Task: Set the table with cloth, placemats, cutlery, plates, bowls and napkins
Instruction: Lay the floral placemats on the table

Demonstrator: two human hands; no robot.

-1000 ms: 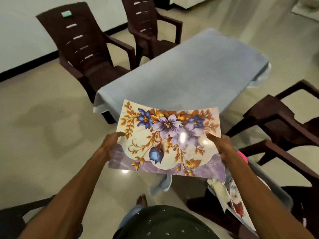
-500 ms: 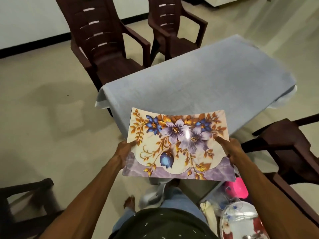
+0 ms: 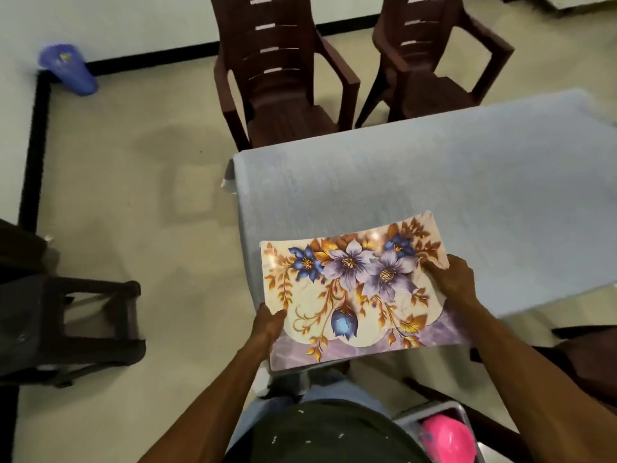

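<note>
- the placemat (image 3: 354, 289) hides the tabletop's near corner; the pink thing (image 3: 447, 439) at 5 o'clock is cut off.
- left hand (image 3: 267, 324) fingers and right hand (image 3: 452, 279) fingers pinch the placemat's side edges.

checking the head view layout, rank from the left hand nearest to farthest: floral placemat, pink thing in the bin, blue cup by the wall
1. floral placemat: held in the left hand, at the table's near edge.
2. pink object: lower right, in the grey bin.
3. blue cup: far upper left, on the floor by the wall.

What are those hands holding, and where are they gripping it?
A floral placemat: the left hand grips its left edge, the right hand its right edge.
</note>
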